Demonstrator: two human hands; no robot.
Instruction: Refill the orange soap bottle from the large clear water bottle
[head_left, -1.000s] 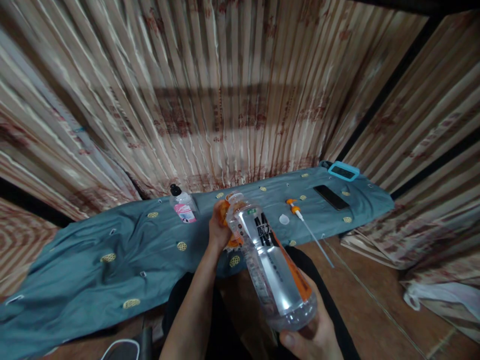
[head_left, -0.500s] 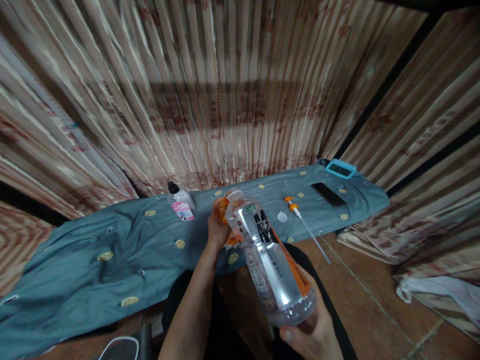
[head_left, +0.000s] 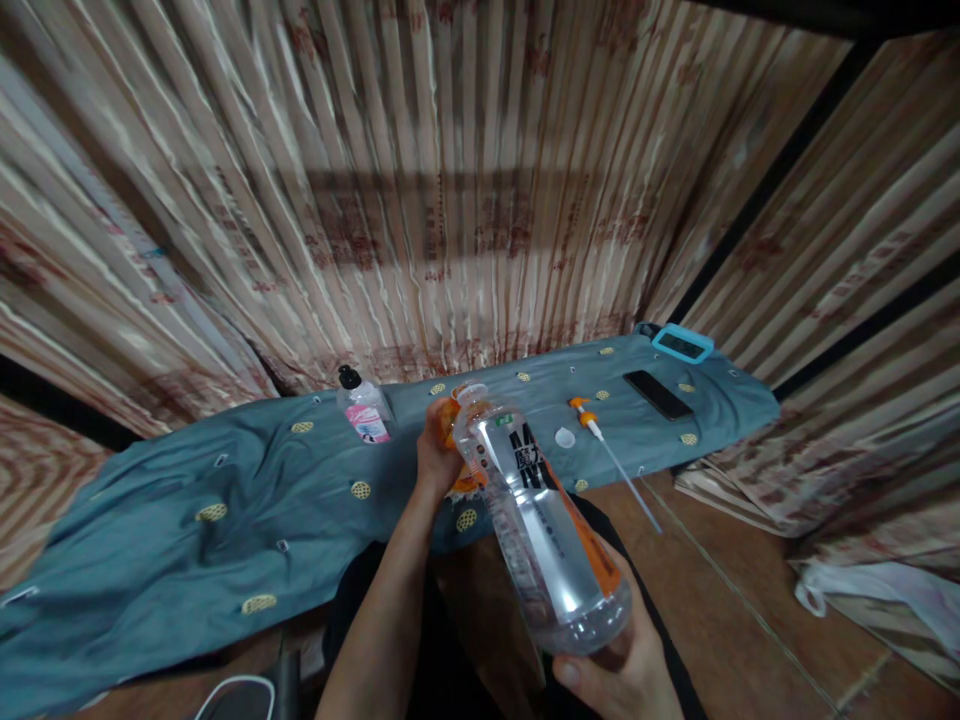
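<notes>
A large clear plastic drink bottle [head_left: 551, 530] with a silver and orange label is tilted, its base toward me and its uncapped neck pointing away to the left. My right hand [head_left: 622, 665] is closed around its base. Beyond the neck, my left hand [head_left: 437, 450] is wrapped round an orange bottle [head_left: 466, 478], mostly hidden behind my fingers and the clear bottle. The two bottle mouths are close together; whether they touch I cannot tell. On the cloth to the right lie an orange and white pump head with a long tube [head_left: 600, 430] and a small white disc [head_left: 565, 438].
A clear bottle with pink label and black cap [head_left: 365, 408] stands at left on the teal patterned cloth [head_left: 150, 530]. A dark phone [head_left: 658, 394] and a blue-framed device [head_left: 682, 344] lie at right. Striped curtains [head_left: 465, 200] hang behind; a white cable loop [head_left: 238, 685] is below left.
Both hands keep their hold on the two bottles in nearly the same place. The clear bottle's angle has barely altered, and the view has shifted very slightly.
</notes>
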